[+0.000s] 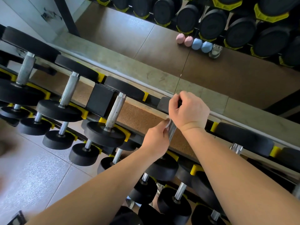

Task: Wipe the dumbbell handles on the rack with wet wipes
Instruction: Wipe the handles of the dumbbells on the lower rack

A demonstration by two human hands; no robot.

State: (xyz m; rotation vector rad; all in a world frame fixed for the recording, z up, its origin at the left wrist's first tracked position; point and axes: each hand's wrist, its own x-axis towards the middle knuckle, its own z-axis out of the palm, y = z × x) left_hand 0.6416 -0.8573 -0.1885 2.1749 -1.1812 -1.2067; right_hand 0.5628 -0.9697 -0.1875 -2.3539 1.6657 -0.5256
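Note:
My left hand (156, 140) pinches a small white wet wipe (168, 122) against the metal handle (172, 132) of a black dumbbell on the rack's top tier. The handle is mostly hidden behind my hand and my right wrist. My right hand (188, 109) curls round the far black head (164, 103) of that same dumbbell, gripping its edge. To the left lies another dumbbell with a bare knurled handle (115, 110), and further left are more steel handles (69, 90).
The rack (146, 122) has black rails with yellow cradles (214, 126) and lower tiers of smaller dumbbells (84, 153). A wall mirror behind shows more black dumbbells plus pink (184, 40) and blue ones (202, 44). Grey floor tiles (32, 172) lie at lower left.

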